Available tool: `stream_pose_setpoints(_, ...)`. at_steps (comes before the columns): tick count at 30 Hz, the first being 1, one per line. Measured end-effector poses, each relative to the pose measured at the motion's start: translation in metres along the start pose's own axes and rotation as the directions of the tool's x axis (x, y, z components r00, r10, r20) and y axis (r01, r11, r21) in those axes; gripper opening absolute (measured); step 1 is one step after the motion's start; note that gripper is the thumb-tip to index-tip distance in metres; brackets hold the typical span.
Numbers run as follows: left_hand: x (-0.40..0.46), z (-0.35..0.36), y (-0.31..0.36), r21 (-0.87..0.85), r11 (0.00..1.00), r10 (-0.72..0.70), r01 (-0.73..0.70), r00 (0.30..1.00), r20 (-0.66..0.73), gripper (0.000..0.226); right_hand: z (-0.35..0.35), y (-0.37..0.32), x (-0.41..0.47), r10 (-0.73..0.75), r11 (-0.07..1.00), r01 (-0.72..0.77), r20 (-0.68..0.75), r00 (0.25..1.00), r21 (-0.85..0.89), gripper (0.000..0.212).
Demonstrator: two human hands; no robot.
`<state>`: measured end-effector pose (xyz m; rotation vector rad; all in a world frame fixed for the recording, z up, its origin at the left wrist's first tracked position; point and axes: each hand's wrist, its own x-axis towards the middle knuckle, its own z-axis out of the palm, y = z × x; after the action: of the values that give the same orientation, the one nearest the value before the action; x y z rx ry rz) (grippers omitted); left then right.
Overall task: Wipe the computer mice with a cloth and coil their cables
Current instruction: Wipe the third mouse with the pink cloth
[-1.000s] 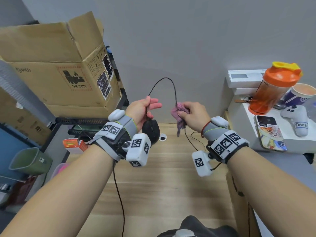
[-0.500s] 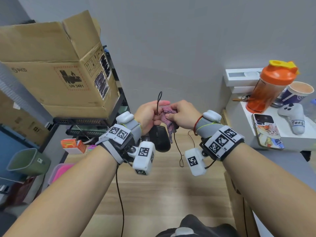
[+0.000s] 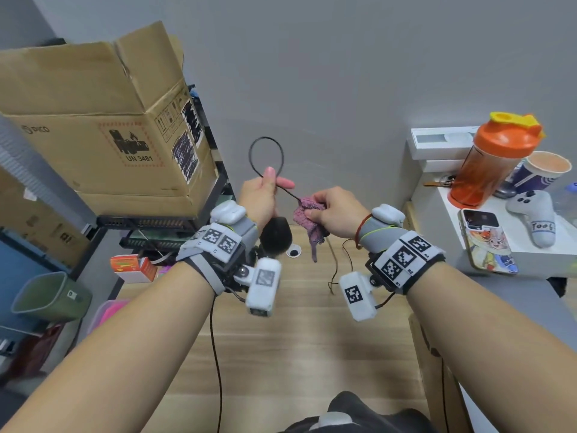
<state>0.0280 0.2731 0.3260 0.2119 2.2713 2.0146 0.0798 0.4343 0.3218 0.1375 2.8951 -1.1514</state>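
While the left hand [image 3: 260, 198] pinches a cable [image 3: 266, 154] loop, mouse [image 3: 276, 235] dangling, the right hand [image 3: 335, 214] clasps cloth [image 3: 307, 220] around cable; judged mid-coiling, next another loop.

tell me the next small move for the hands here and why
Probably slide the right hand with the cloth further down the cable, away from the left hand. The left hand pinches one loop above the mouse, and uncoiled cable hangs below the cloth.
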Motion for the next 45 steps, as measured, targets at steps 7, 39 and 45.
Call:
stream_pose_setpoints(7, 0.021, -0.050, 0.016, -0.339, 0.916, -0.239, 0.214, 0.971, -0.031, 0.047, -0.010, 0.084, -0.011, 0.374, 0.919, -0.377, -0.049, 0.926, -0.116, 0.015)
stream_pose_setpoints(39, 0.006, -0.001, 0.007, -0.164, 0.894, -0.373, 0.416, 0.896, 0.242, 0.043, 0.004, 0.018, 0.019, -0.023, 0.994, 0.007, -0.140, 0.990, -0.114, 0.013)
stream_pose_setpoints(45, 0.023, -0.036, 0.014, -0.486, 0.819, -0.273, 0.304, 0.952, 0.135, 0.040, 0.003, 0.087, 0.005, 0.383, 0.920, -0.388, -0.082, 0.920, -0.060, 0.016)
